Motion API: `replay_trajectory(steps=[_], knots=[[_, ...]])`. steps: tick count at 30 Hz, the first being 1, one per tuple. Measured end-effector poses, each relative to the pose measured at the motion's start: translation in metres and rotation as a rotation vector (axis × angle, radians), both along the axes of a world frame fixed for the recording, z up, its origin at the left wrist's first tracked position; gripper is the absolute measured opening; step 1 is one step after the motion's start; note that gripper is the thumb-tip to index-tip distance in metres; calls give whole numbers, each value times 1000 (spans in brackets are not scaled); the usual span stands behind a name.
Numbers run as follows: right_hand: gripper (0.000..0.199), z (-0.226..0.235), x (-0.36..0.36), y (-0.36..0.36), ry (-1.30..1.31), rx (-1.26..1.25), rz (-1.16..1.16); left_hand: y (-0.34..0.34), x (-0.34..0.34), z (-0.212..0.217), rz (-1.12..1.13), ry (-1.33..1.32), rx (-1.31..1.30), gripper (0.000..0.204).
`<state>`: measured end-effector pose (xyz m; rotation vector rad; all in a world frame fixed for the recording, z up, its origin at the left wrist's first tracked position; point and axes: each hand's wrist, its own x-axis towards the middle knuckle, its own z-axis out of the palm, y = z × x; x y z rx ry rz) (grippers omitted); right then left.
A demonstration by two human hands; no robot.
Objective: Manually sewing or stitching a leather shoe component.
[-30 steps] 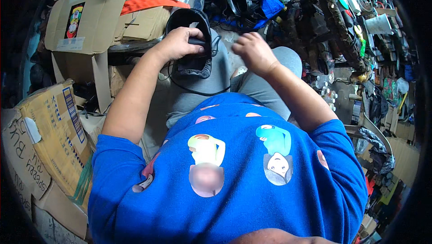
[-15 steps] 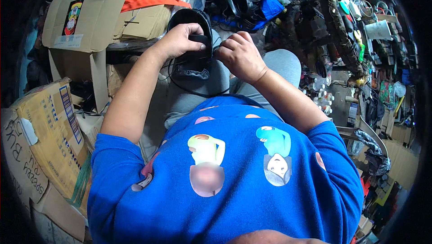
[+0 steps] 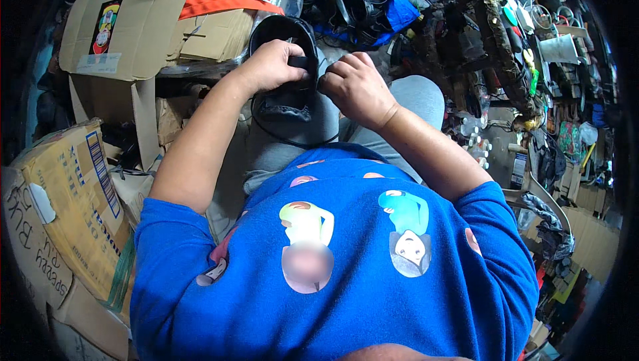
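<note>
A black shoe (image 3: 285, 107) rests on my grey-trousered lap, its dark opening turned up. My left hand (image 3: 274, 65) reaches into that opening, with thumb and fingers closed on a black part of the shoe inside it. Just to the right, my right hand (image 3: 358, 90) is curled closed, its fingertips against or very near the shoe's right edge. What those fingers hold is hidden. A thin black cord (image 3: 293, 143) loops beneath the shoe and across my lap.
Cardboard boxes (image 3: 80, 188) crowd my left side. Flattened cardboard (image 3: 229, 28) with an orange strap (image 3: 229, 3) lies at the far left. Black footwear on a blue bag (image 3: 399, 11) sits ahead. Small bottles (image 3: 476, 145) and cluttered shelves stand at the right.
My left hand has shifted slightly right and down at the shoe's opening. My right hand has moved slightly right and down, still closed beside the shoe's edge.
</note>
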<state>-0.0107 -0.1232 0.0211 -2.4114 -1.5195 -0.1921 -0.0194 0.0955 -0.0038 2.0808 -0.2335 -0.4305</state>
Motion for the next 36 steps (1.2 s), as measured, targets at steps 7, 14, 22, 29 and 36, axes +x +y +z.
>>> replay_trajectory(steps=[7,14,22,29,36], knots=[[5,3,11,-11,36,-83,38,4,-1,4,41,187,-162,15],[6,6,1,-2,26,-80,-7,-5,-1,6,-10,7,35,14],[8,3,12,-16,85,-141,7,5,-5,9,-1,101,-165,22],[15,18,-4,-3,159,-362,-34,-17,-12,53,-191,-248,381,29],[13,28,-9,12,123,-587,20,-14,-6,44,-181,9,255,30]])
